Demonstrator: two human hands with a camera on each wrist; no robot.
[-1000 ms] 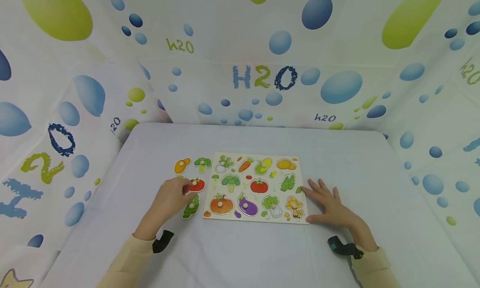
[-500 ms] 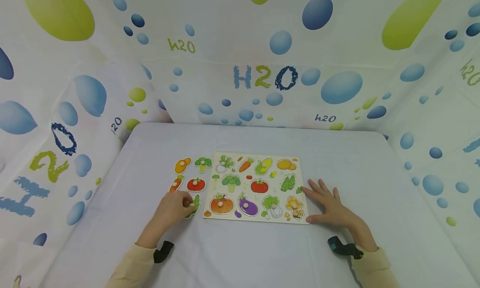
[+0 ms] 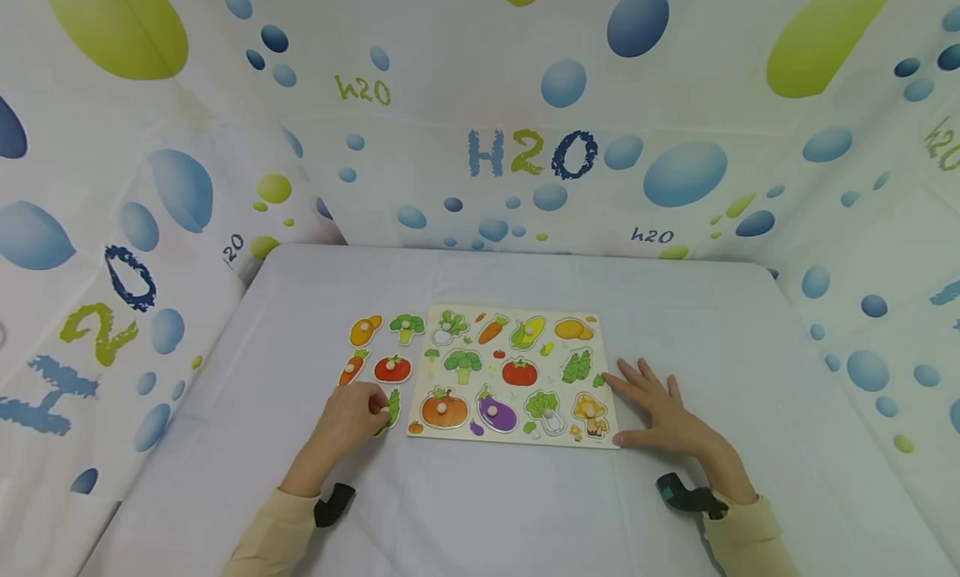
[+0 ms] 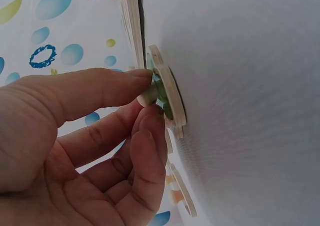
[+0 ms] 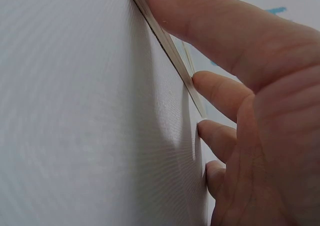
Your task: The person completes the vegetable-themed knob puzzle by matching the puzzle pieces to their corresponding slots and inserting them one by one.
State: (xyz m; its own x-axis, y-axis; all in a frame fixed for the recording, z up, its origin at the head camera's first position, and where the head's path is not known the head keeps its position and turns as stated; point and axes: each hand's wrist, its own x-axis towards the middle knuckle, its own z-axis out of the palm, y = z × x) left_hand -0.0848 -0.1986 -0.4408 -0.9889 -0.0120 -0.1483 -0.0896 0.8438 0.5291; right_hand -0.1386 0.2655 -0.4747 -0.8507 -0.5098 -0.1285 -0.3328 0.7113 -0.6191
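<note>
In the head view my left hand [image 3: 347,423] pinches the knob of a green leafy-vegetable puzzle piece [image 3: 392,408], left of the puzzle board [image 3: 551,373]. The left wrist view shows thumb and forefinger on the pale knob [image 4: 147,96]; the piece's wooden edge [image 4: 174,98] is close to the cloth, and whether it touches is unclear. Part of the piece is behind the fingers. My right hand [image 3: 663,414] has its fingers spread, with thumb and a fingertip touching the board's right side. In the right wrist view the thumb [image 5: 200,15] lies at the board's edge [image 5: 167,48].
Beside the board lie loose knobbed pieces: a tomato [image 3: 393,368], a carrot [image 3: 352,367], a broccoli [image 3: 406,327] and a potato [image 3: 362,332]. Several knobbed pieces sit in the board, among them an eggplant [image 3: 501,418] and a pumpkin [image 3: 453,412]. White cloth [image 3: 517,510] covers the table.
My left hand has moved from the tomato piece toward the front, onto the green vegetable piece, uncovering the carrot piece. The right hand stays at the board.
</note>
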